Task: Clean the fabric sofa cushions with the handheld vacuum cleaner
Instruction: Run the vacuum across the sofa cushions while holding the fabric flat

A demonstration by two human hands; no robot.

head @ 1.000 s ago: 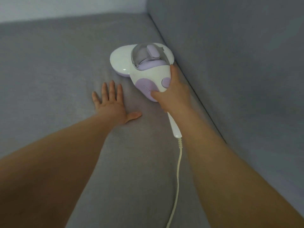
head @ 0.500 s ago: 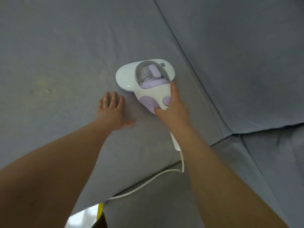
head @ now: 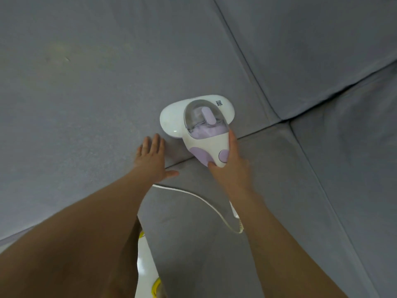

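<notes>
Grey cloth covers almost everything here: a big seat cushion (head: 81, 100) fills the left side, a second seat cushion (head: 247, 244) lies lower down in the middle, and the back cushions (head: 311, 50) stand along the right. Starting at the left, the person's left hand (head: 151, 161) lies flat on the big cushion, right at its front edge. Its fingers (head: 155, 143) are straight and spread out a little, pressing on the cloth and holding nothing, and the thumb sticks out to the side over the seam. Just beside that hand sits the handheld vacuum cleaner (head: 197, 119). It is white with pale purple parts and a see-through cup on top. Its wide flat head rests on the big cushion, near the corner where the cushions meet. The right hand (head: 232, 166) grips the back part of the vacuum, with the thumb on the left side and the fingers (head: 233, 143) curled along the right side, next to a round purple button. A white cord (head: 206, 201) runs in a loop across the lower cushion and passes under both arms. Below, between the arms, a bit of shiny pale floor (head: 142, 261) shows, with something yellow (head: 155, 287) on it that I cannot make out.
</notes>
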